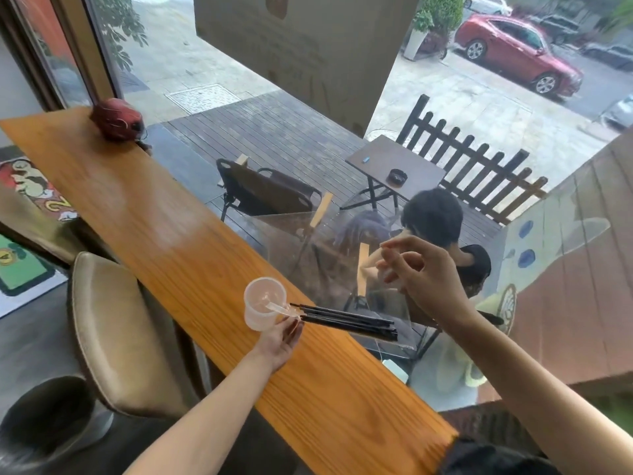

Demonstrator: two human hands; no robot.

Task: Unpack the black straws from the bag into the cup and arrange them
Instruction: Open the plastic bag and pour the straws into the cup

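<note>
A clear plastic cup [264, 303] stands on the wooden counter [144, 214], near its window edge. My left hand [281, 337] pinches one end of a bundle of black straws [349, 320] right beside the cup's rim. The straws lie nearly level and point right, out past the counter's edge. Their far ends sit inside a large clear plastic bag [308, 255]. My right hand [421, 272] is raised above and to the right of the straws, fingers pinched on the bag's upper part. No straws are visible inside the cup.
A dark red helmet [116, 118] rests at the counter's far left end. A tan padded stool [113, 334] stands left of the counter, with a dark round bin [44, 416] lower left. Window glass runs along the counter's right edge.
</note>
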